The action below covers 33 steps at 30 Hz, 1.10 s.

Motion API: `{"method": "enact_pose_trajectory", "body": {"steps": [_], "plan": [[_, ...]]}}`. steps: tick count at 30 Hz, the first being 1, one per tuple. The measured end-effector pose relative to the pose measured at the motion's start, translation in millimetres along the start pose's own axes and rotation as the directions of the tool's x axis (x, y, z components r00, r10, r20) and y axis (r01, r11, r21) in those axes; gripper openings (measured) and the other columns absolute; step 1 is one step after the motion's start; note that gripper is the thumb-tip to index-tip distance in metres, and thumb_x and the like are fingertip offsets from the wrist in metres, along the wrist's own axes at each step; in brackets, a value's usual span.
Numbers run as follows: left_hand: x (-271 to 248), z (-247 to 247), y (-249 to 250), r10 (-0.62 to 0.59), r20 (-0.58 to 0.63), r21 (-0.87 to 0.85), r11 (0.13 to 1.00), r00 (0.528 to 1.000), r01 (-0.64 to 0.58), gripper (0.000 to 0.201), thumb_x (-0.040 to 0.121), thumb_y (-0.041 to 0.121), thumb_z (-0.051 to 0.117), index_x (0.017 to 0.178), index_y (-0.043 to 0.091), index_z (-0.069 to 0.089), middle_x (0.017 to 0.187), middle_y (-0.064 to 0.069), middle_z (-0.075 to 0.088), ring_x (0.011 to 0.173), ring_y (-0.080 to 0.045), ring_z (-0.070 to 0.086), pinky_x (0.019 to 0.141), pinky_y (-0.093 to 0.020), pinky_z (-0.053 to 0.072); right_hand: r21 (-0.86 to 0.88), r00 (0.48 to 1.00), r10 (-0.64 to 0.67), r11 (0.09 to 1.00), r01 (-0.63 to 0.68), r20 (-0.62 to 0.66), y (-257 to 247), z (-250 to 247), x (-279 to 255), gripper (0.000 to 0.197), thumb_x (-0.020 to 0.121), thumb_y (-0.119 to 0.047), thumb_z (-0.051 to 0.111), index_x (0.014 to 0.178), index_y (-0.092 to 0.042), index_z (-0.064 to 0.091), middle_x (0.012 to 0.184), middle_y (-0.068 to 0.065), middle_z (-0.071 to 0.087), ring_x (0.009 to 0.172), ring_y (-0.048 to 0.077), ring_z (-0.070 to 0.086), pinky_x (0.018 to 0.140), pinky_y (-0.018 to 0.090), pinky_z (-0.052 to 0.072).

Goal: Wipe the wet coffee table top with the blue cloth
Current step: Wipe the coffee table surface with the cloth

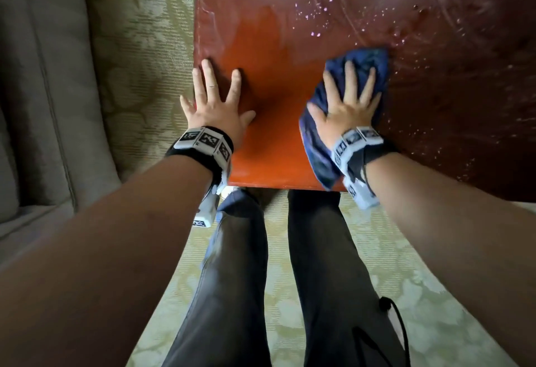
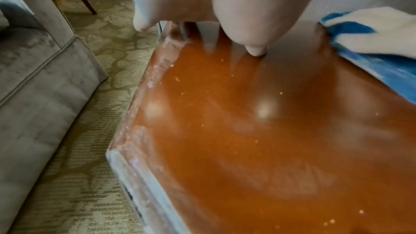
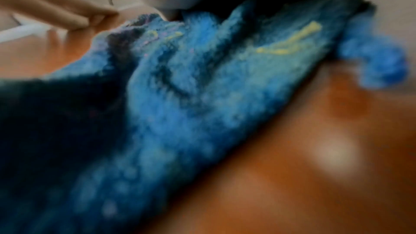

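The reddish-brown glossy coffee table top (image 1: 269, 100) fills the upper middle of the head view, with water droplets (image 1: 316, 15) scattered toward its far right. A crumpled blue cloth (image 1: 368, 62) lies on the table near its front edge. My right hand (image 1: 348, 102) presses flat on the cloth with fingers spread and straight. My left hand (image 1: 217, 97) rests flat on the bare table at its left edge, fingers spread. In the left wrist view the wet table top (image 2: 258, 140) shows droplets, with the cloth (image 2: 371, 67) at the right. The right wrist view is blurred, filled by the cloth (image 3: 180, 104).
A grey sofa (image 1: 37, 91) stands to the left, with patterned carpet (image 1: 139, 47) between it and the table. My legs in dark trousers (image 1: 232, 279) stand against the table's front edge (image 1: 261, 185). A chair leg (image 2: 85, 1) stands on the carpet beyond.
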<state>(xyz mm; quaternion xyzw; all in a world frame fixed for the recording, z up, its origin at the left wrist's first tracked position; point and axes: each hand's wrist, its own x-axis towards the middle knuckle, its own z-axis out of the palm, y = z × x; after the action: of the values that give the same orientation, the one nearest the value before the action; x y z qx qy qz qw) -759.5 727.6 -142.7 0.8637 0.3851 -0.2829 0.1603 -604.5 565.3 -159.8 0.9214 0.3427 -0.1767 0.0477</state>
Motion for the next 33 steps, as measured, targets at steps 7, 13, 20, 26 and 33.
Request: {"method": "enact_pose_trajectory", "body": {"steps": [7, 13, 20, 26, 33], "plan": [[-0.7, 5.1, 12.8, -0.084, -0.025, -0.034, 0.996, 0.996, 0.084, 0.078, 0.095, 0.059, 0.038, 0.154, 0.032, -0.005, 0.158, -0.017, -0.021, 0.147, -0.033, -0.013, 0.115, -0.057, 0.015, -0.036, 0.946, -0.317, 0.948, 0.315, -0.064, -36.2, 18.9, -31.0, 0.057, 0.085, -0.054, 0.047, 0.138, -0.033, 0.043, 0.152, 0.004, 0.031, 0.138, 0.045, 0.019, 0.103, 0.065, 0.021], [-4.1, 10.5, 39.9, -0.207, -0.047, -0.032, 0.978, 0.977, 0.205, 0.078, 0.095, 0.061, 0.031, 0.153, 0.028, -0.010, 0.158, -0.022, -0.018, 0.146, -0.039, -0.012, 0.116, -0.058, 0.009, -0.031, 0.926, -0.375, 0.926, 0.377, 0.041, 58.6, 19.4, -68.6, 0.054, 0.086, -0.051, 0.045, 0.137, -0.032, 0.045, 0.151, 0.001, 0.033, 0.137, 0.041, 0.019, 0.103, 0.066, 0.026], [-6.0, 11.7, 69.7, -0.292, 0.020, -0.079, 0.953, 0.956, 0.293, 0.079, 0.095, 0.064, 0.027, 0.152, 0.031, -0.017, 0.157, -0.021, -0.023, 0.145, -0.041, -0.017, 0.116, -0.059, 0.004, 0.010, 1.000, -0.003, 1.000, 0.003, -0.008, 69.7, -9.8, 25.0, 0.061, 0.090, -0.057, 0.038, 0.146, -0.034, 0.027, 0.158, 0.003, 0.011, 0.141, 0.044, 0.001, 0.108, 0.065, 0.011], [-8.3, 16.8, 90.5, -0.330, 0.044, -0.121, 0.935, 0.943, 0.333, 0.078, 0.094, 0.065, 0.026, 0.152, 0.033, -0.016, 0.157, -0.019, -0.024, 0.144, -0.042, -0.017, 0.114, -0.062, 0.005, -0.020, 0.923, -0.381, 0.925, 0.380, -0.048, 43.9, 13.1, -24.0, 0.055, 0.086, -0.052, 0.047, 0.137, -0.033, 0.044, 0.152, 0.003, 0.032, 0.138, 0.046, 0.019, 0.103, 0.066, 0.020], [-6.9, 16.7, 128.2, -0.330, 0.079, -0.104, 0.936, 0.940, 0.337, 0.081, 0.092, 0.069, 0.023, 0.151, 0.031, -0.018, 0.156, -0.021, -0.025, 0.143, -0.046, -0.018, 0.113, -0.064, 0.006, -0.056, 0.912, -0.405, 0.911, 0.408, 0.058, 147.4, 4.6, -31.9, 0.054, 0.084, -0.048, 0.056, 0.135, -0.032, 0.047, 0.150, 0.001, 0.035, 0.136, 0.042, 0.020, 0.101, 0.067, 0.026]]}}
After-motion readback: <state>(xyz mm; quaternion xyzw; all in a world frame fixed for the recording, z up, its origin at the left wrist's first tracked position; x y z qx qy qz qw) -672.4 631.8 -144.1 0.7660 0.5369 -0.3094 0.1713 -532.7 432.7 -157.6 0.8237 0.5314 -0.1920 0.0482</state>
